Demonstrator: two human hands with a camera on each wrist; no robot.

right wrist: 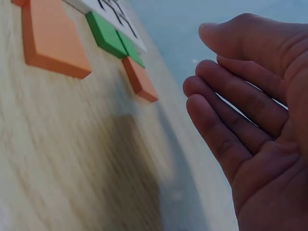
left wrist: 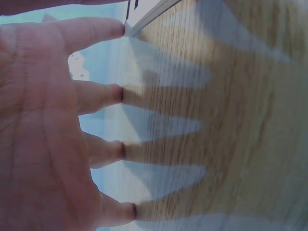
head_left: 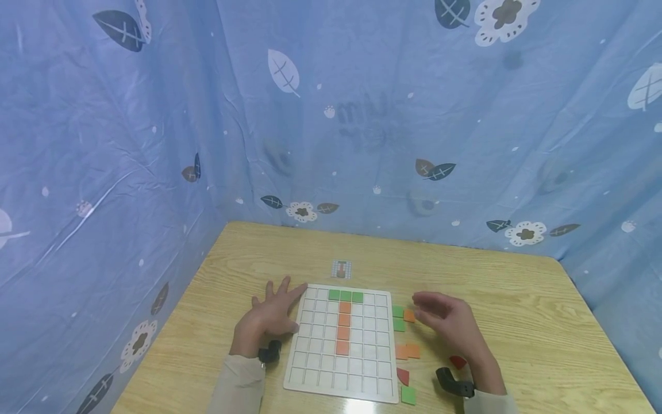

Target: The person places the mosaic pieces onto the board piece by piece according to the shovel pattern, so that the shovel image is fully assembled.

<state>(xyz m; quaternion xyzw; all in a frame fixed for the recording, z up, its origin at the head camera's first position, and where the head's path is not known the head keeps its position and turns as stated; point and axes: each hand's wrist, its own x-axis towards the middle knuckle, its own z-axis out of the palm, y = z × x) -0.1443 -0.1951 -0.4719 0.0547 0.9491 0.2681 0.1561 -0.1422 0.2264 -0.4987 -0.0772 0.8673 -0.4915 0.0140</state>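
A white grid board (head_left: 315,362) lies on the table, with three green squares (head_left: 346,296) in its top row and a column of several orange squares (head_left: 343,326) below the middle one. My left hand (head_left: 270,316) is spread at the board's left side, its fingertips on the wood. In the left wrist view a finger (left wrist: 91,33) touches the board's corner (left wrist: 149,17). My right hand (head_left: 451,322) hovers right of the board with loosely bent fingers, holding nothing. Closest to it are an orange square (head_left: 409,315) and two green squares (head_left: 398,318), flat beside the board's edge.
More loose pieces lie right of the board: orange squares (head_left: 412,351), a red quarter-round piece (head_left: 403,376), a green square (head_left: 408,395) and another red piece (head_left: 457,361) near the right wrist. Behind the board is a small picture card (head_left: 341,269). A blue patterned curtain (head_left: 372,144) surrounds the table.
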